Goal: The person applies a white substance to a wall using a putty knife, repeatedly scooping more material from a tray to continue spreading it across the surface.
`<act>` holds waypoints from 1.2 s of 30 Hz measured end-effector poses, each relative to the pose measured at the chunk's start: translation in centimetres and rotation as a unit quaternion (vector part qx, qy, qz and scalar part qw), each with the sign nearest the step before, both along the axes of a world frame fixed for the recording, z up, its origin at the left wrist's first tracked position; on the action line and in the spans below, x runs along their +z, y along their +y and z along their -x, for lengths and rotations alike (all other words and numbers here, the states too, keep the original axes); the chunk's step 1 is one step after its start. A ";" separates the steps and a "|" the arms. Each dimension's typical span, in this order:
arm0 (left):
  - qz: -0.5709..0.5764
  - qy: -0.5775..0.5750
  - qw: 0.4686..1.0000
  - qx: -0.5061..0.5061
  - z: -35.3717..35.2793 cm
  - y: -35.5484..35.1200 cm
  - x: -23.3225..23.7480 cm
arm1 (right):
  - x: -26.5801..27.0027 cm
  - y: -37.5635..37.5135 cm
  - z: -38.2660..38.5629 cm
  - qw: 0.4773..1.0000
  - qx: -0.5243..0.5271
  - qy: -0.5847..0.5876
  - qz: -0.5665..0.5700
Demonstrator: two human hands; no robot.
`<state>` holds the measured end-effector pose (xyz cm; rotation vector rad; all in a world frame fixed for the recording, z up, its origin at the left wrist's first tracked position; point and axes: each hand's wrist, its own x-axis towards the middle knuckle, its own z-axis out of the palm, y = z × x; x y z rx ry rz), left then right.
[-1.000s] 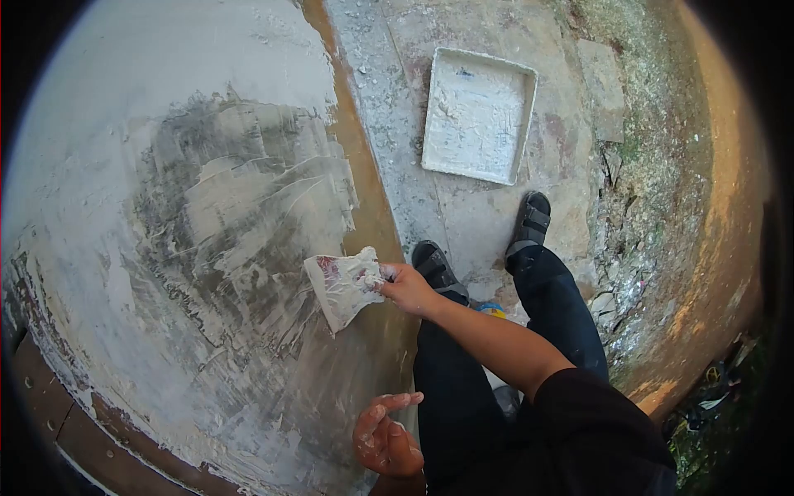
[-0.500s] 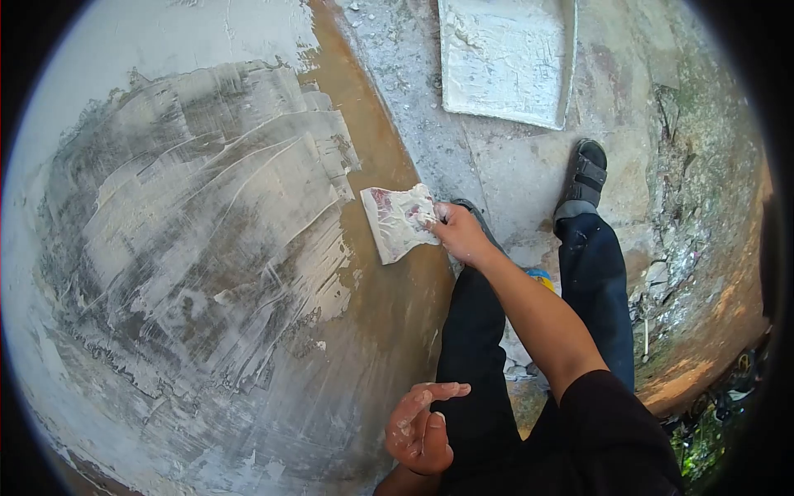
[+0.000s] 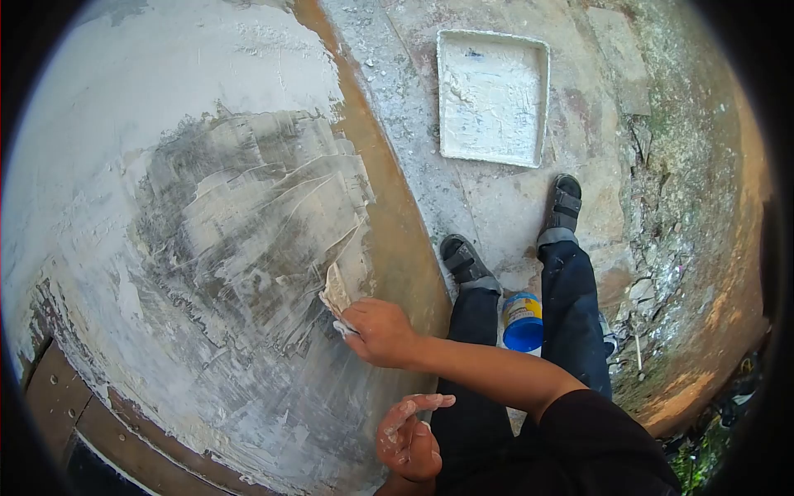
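My right hand [image 3: 379, 332] is closed round a wide putty knife [image 3: 336, 291] smeared with white putty. Its blade lies tilted against the wall [image 3: 248, 248], on a grey patch streaked with thin putty. The handle is hidden in my fist. Low in the view, my left hand [image 3: 410, 440] has putty on its fingers; the forefinger stretches out, the others curl, and nothing shows in it. A shallow white tray [image 3: 492, 103] coated with putty rests on the ground beyond my feet.
A brown bare strip [image 3: 405, 236] runs along the wall's edge. Between my legs stands a blue-lidded tub [image 3: 523, 322]. My sandals [image 3: 564, 202] are on the concrete floor, with rubble [image 3: 643, 289] to the right. Brown boards [image 3: 62, 388] show at lower left.
My right hand has moved left and down with the putty knife, from the brown strip onto the streaked patch. The view has shifted, bringing the tub and boards into sight. My left hand keeps its shape.
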<state>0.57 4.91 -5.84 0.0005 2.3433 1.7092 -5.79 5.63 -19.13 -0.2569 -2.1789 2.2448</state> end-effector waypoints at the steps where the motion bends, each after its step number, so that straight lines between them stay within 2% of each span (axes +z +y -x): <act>1: -0.009 0.002 1.000 -0.005 0.2 0.2 0.5 | 0.8 1.0 -0.3 0.999 0.027 0.009 0.022; 3: -0.028 0.005 1.000 -0.007 0.6 0.5 0.8 | 1.6 3.4 -1.1 0.999 0.005 -0.018 0.035; 5: 0.025 0.001 1.000 0.011 0.5 0.5 0.2 | 0.4 4.8 -1.5 0.997 -0.023 -0.061 0.040; 7: 0.010 -0.023 1.000 0.015 0.0 0.4 -1.5 | -1.6 4.7 -1.5 0.995 -0.053 -0.029 0.079; 8: 0.026 -0.029 0.999 0.031 -0.3 0.5 -2.4 | -3.5 4.2 -1.1 0.989 -0.083 -0.008 0.123; 9: 0.047 -0.030 0.997 0.048 -0.6 0.5 -3.2 | -6.0 3.3 -0.8 0.972 -0.064 -0.071 0.216; 10: 0.056 -0.030 0.998 0.018 -0.6 0.5 -3.8 | -8.7 2.2 -0.8 0.940 -0.046 -0.129 0.313; 11: 0.052 -0.036 0.998 0.019 -0.6 0.2 -4.4 | -11.6 1.3 -0.8 0.940 -0.047 -0.135 0.309; 13: -0.021 -0.102 0.994 -0.028 -0.4 -0.5 -5.4 | -16.7 0.5 -0.9 0.922 -0.020 -0.249 0.295; 14: -0.022 -0.109 0.994 -0.024 -0.1 -0.4 -5.8 | -18.7 0.7 -1.5 0.920 -0.019 -0.257 0.294; 16: -0.007 -0.104 0.994 -0.007 0.8 0.7 -6.3 | -21.3 2.3 -2.7 0.925 -0.055 -0.310 0.214; 17: -0.007 -0.108 0.994 -0.001 1.1 1.3 -6.5 | -22.4 3.3 -3.4 0.930 -0.090 -0.301 0.191; 18: 0.037 -0.107 0.994 0.000 1.4 2.0 -6.8 | -23.7 4.6 -4.5 0.931 -0.117 -0.304 0.165; 19: 0.080 -0.103 0.991 0.001 1.9 3.0 -7.1 | -22.8 7.7 -4.8 0.923 -0.109 -0.344 0.134; 20: 0.069 -0.107 0.990 -0.067 3.1 3.9 -7.3 | -21.8 11.2 -5.0 0.914 -0.100 -0.381 0.101; 21: 0.060 -0.100 0.992 -0.057 4.0 5.0 -7.8 | -21.6 14.0 -5.5 0.915 -0.127 -0.377 0.060; 24: -0.009 -0.160 0.979 -0.130 6.4 8.5 -9.2 | -21.7 22.2 -6.4 0.917 -0.166 -0.360 -0.042; 26: -0.038 -0.152 0.979 -0.133 8.4 11.5 -10.1 | -23.9 27.1 -6.8 0.914 -0.190 -0.352 -0.066; 27: -0.057 -0.150 0.977 -0.138 9.3 12.9 -10.9 | -22.7 29.5 -5.3 0.896 -0.197 -0.397 -0.028; 29: -0.087 -0.161 0.975 -0.127 10.5 15.3 -13.2 | -25.4 32.5 -4.2 0.882 -0.229 -0.408 -0.058; 30: -0.111 -0.213 0.966 -0.098 11.0 16.3 -14.8 | -26.8 33.3 -3.1 0.883 -0.226 -0.407 -0.059; 32: -0.158 -0.282 0.944 -0.063 11.3 17.1 -19.2 | -30.2 34.1 -1.1 0.862 -0.308 -0.399 0.064; 33: -0.153 -0.288 0.942 -0.084 11.5 16.6 -21.0 | -31.9 33.9 -0.4 0.853 -0.328 -0.399 0.070; 35: -0.159 -0.326 0.929 -0.066 11.0 16.6 -24.6 | -36.0 34.1 1.3 0.857 -0.303 -0.417 0.010; 36: -0.152 -0.400 0.903 -0.040 11.3 17.2 -26.7 | -38.6 33.3 2.1 0.849 -0.288 -0.443 0.014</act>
